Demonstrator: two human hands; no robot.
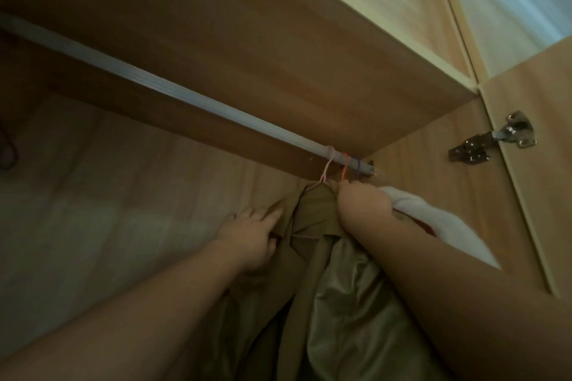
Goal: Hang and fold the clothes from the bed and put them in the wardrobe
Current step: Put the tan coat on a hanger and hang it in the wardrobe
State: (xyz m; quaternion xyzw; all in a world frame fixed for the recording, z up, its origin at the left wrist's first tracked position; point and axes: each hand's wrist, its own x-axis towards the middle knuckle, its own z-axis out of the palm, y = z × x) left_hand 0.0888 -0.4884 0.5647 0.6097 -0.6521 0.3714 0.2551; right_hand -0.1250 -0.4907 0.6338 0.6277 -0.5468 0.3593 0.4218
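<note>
A: What are the fingers doing?

B: The right hand (363,202) is curled tight just under the hook of the orange hanger (344,168). The hand hides the contact, but I judge that it grips that hanger's neck. The left hand (252,238) has straight fingers (272,215) lying flat on the left shoulder of the shirt (315,216), gripping nothing.

A: And where is the shirt?

B: It is between the two hands, already inside the wardrobe (433,164). It hangs below the rail (185,96), and a pink hanger (328,164) runs down into its collar.

A: Which relation decides the next move?

B: The rail's long axis. It runs from the upper left down to the right side panel. All three hooks, pink, orange and blue (358,165), crowd its right end, just above the right hand. The long stretch of rail to the left is free.

A: So which hand is nearer?

B: The right is nearest the hooks, almost touching them. The left sits lower and further left, on the cloth only. I'd guess any spacing of the hangers has to go leftward along the rail. A white garment (433,219) lies behind the right wrist against the panel, so there is little room that way.
</note>
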